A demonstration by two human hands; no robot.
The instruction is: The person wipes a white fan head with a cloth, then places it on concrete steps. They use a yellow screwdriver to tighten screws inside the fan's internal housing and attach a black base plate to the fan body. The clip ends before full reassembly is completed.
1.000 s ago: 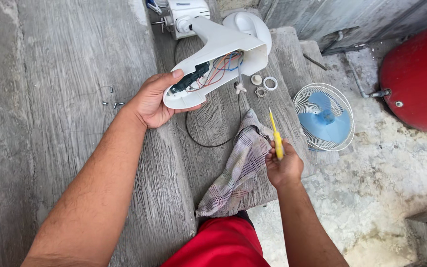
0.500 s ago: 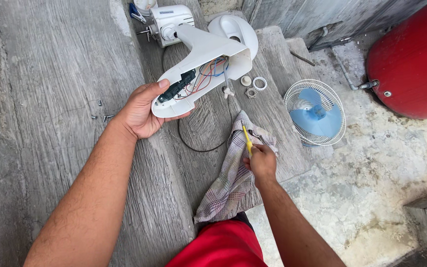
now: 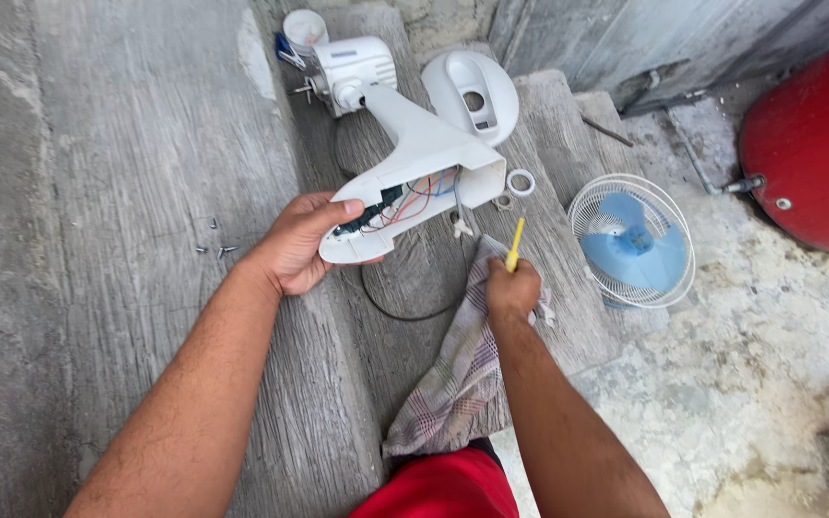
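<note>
Left hand: the left hand [image 3: 295,251] is gripping the lower end of the white fan housing [image 3: 421,173], thumb on top near the opening, fingers curled beneath, tilting it so the open side faces up.
Fan housing: it is lying across the grey concrete steps [image 3: 146,173], its far end joined to the white motor unit [image 3: 357,72]; coloured wires [image 3: 414,200] and a dark circuit board are showing inside the opening.
Right hand: the right hand [image 3: 513,291] is closed around a yellow-handled screwdriver [image 3: 514,244], the handle pointing up towards the housing, and it is resting on the checked cloth [image 3: 458,364].
What has changed: over the last second the right hand has been coming in from the step edge towards the housing, and the screwdriver is now sitting just beside the opening. The left hand has been keeping its grip while the housing has shifted nearer the person.
What that means: judging from this, the work inside the housing is about to resume with the tool close at hand.
Loose parts: small screws [image 3: 215,249] are lying on the step left of the forearm; a white ring [image 3: 521,182] is sitting just beside the housing.
Nearby: a white rear cover [image 3: 472,91], a wire fan guard with blue blades [image 3: 631,240], and a red tank [image 3: 817,144] well apart.
</note>
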